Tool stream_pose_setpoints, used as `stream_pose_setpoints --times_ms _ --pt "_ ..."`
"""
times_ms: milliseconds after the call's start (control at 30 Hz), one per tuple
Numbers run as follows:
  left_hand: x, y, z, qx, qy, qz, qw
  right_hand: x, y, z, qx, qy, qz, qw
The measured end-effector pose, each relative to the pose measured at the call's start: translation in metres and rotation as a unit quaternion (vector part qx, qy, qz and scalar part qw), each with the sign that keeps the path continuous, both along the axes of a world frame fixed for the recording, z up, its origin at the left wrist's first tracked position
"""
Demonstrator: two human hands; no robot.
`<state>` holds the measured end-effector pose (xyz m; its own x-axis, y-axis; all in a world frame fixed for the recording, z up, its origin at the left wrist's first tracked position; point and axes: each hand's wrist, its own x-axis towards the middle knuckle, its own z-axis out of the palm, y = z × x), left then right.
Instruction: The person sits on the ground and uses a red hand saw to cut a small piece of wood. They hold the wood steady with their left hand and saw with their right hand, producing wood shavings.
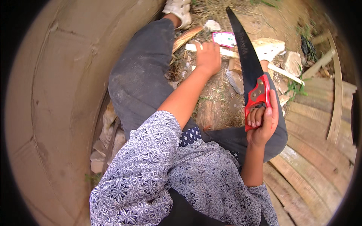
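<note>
My right hand (264, 122) is wrapped round the red handle of a handsaw (244, 49). The dark blade points up and away, its toothed edge facing left. Ahead and to the left, my left hand (208, 58) is closed over a thin pale wooden strip (229, 53) near its left end. The strip runs to the right behind the saw blade, which hides part of it, and its far end (288, 73) shows beyond. Whether the blade touches the strip, I cannot tell. A small wooden block (235, 65) lies under the strip beside the blade.
A brown wall (68, 83) rises on the left. Wooden planks (309, 124) lie at the right, with a curved slat (336, 86) across them. Stones (213, 25), a pink-and-white packet (224, 38) and a split wood piece (187, 37) lie between my white shoes (179, 11).
</note>
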<state>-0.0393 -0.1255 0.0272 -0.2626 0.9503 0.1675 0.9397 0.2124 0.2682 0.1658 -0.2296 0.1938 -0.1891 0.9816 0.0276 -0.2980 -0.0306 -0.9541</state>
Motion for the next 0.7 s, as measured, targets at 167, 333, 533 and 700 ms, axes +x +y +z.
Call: stream_pose_setpoints --times_ms 167,333,533,700 --pt "-0.018 -0.002 -0.010 0.033 -0.002 -0.019 0.999 -0.019 0.010 0.003 0.013 0.003 0.057 0.998" --pt "-0.027 -0.009 -0.007 0.048 0.020 -0.026 0.998 -0.025 0.006 0.005 0.011 0.025 0.060 0.998" --pt "-0.035 -0.015 -0.003 0.047 0.019 -0.045 0.998 -0.027 -0.003 0.002 0.001 0.019 0.036 0.999" --pt "-0.037 -0.016 0.003 0.018 0.020 -0.055 0.998 -0.020 -0.010 -0.002 -0.003 0.007 0.030 1.000"
